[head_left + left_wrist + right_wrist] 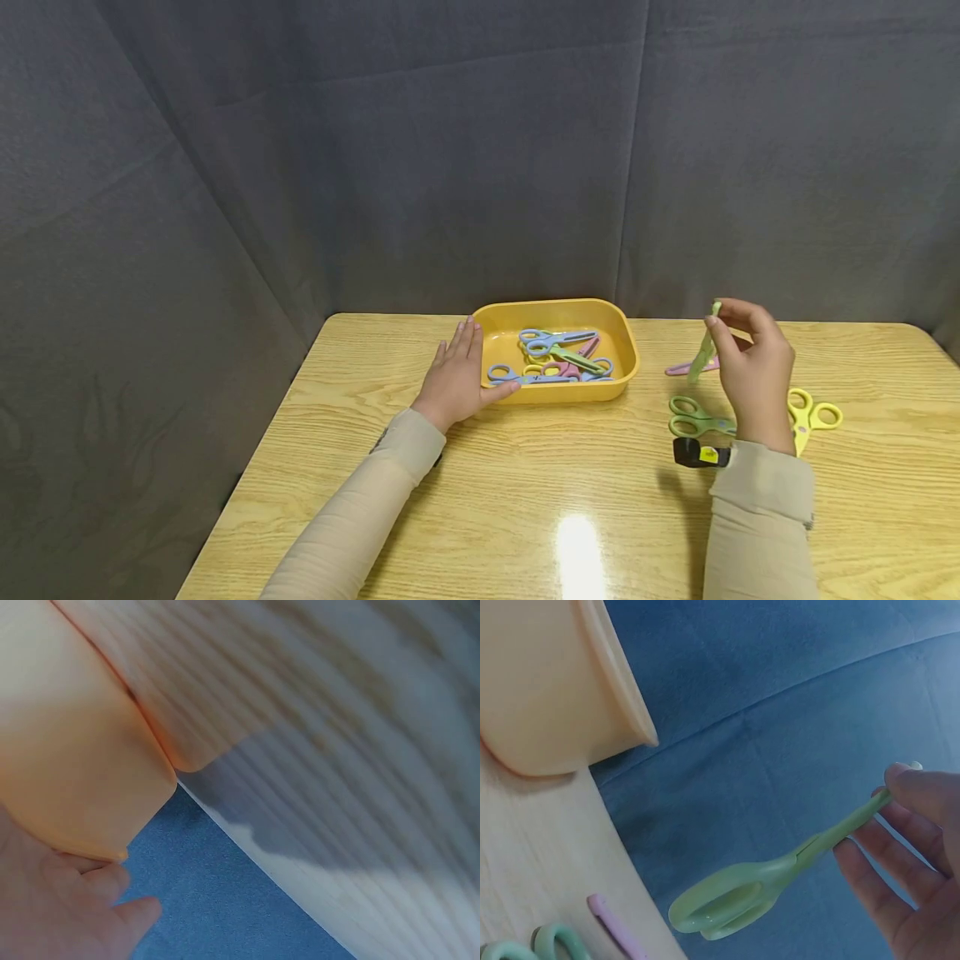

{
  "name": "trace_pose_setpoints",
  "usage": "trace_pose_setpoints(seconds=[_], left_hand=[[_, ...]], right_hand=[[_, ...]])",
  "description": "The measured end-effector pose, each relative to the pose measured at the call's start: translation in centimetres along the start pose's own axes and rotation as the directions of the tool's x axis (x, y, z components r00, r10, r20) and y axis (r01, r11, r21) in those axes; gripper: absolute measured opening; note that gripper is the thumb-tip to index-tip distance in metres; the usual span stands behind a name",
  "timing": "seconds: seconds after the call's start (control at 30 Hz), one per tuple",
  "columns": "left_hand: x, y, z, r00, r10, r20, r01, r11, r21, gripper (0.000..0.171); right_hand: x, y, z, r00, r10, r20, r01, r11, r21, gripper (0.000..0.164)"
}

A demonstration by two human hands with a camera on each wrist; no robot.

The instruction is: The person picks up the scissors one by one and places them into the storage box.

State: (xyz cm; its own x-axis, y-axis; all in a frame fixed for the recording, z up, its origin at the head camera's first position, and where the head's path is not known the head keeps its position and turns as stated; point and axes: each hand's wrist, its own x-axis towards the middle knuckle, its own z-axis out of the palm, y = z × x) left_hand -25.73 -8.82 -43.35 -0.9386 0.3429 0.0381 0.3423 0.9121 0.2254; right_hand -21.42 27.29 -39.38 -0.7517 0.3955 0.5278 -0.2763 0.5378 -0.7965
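Leftward from the right hand (759, 367), which pinches pale green scissors (703, 357) by the blade end, lies the yellow tray (570, 395), nearer the left hand (453, 379), whose straight fingers touch its left side. The pale green scissors hang steeply above the desk (517, 475), loops lowest. The tray contains blue scissors (553, 341), pink scissors (590, 347) and other pairs.
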Motion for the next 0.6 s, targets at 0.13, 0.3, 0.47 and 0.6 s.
trace_pose_setpoints(seconds=[0.13,0.3,0.47,0.6], left_hand=[[0.0,0.1,-0.2,1.0,-0.003,0.006,0.003,1.0,0.003,0.116],[-0.1,0.2,-0.2,1.0,-0.001,0.002,0.001,1.0,-0.001,0.116],[0.0,0.1,0.0,1.0,-0.003,-0.004,0.003,1.0,-0.004,0.115],[0.0,0.0,0.1,1.0,-0.001,-0.009,0.001,1.0,-0.015,0.115]], right_hand=[[0.1,-0.5,0.1,0.999,-0.039,-0.028,0.039,0.999,0.003,0.024],[0.0,-1.3,0.2,0.998,-0.042,-0.036,0.042,0.999,0.004,0.024],[-0.2,-2.2,0.5,0.997,-0.069,-0.035,0.069,0.998,0.0,0.024],[-0.3,-2.6,0.7,0.993,-0.112,-0.048,0.112,0.994,0.003,0.023]])
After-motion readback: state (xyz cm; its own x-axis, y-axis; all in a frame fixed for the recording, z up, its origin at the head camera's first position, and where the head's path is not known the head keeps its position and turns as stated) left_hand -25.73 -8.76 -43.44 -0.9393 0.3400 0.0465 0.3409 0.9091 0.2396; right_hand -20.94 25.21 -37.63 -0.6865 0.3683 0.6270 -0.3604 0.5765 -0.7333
